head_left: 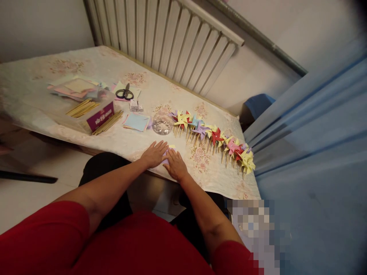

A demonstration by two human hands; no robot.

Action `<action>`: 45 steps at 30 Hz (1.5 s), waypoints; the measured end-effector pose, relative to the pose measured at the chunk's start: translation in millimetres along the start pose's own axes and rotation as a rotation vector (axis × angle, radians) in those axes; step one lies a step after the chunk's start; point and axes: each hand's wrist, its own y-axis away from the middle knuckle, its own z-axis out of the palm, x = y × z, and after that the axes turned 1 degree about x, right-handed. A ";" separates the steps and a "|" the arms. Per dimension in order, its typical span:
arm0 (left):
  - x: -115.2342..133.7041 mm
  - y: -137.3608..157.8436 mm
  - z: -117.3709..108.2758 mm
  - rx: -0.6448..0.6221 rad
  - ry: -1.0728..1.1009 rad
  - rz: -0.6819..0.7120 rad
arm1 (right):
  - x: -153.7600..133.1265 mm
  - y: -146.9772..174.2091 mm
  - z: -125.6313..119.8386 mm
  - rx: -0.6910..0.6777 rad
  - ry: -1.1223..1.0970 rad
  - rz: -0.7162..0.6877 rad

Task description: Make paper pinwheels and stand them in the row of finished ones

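A purple piece of paper [165, 161] lies on the table near its front edge, mostly covered by my hands. My left hand [155, 153] rests flat on its left side, fingers stretched out. On the right side my right hand [176, 164] lies palm down, fingers extended. A bit of yellow paper [172, 146] shows just beyond my fingertips. Behind the hands stands a clear round dish [162, 124] with small shiny pieces in it. Paper pinwheels on sticks [215, 136] lie in a row to the right, in yellow, red, purple, pink and blue.
Blue paper squares [137, 122] lie left of the dish. Farther left are black-handled scissors [125, 92], small white boxes [135, 105], wooden sticks [107, 123] and a clear bag [61, 114] of sticks. A radiator [160, 34] stands behind the table; a blue curtain [312, 152] hangs at the right.
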 end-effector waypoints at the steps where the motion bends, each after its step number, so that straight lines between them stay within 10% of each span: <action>1: -0.4 -0.1 0.3 -0.005 -0.007 0.004 | -1.6 1.7 -0.8 0.000 0.004 0.008; 29: -2.3 -3.0 2.2 -0.089 -0.054 -0.017 | -26.1 84.0 6.3 0.209 -0.082 0.190; 36: -0.3 -0.9 -2.0 -0.068 -0.033 -0.008 | -26.3 35.0 -20.8 0.376 -0.195 0.184; 45: -2.0 -0.2 2.4 -0.054 -0.065 0.006 | -22.0 -6.4 5.0 0.074 -0.195 0.124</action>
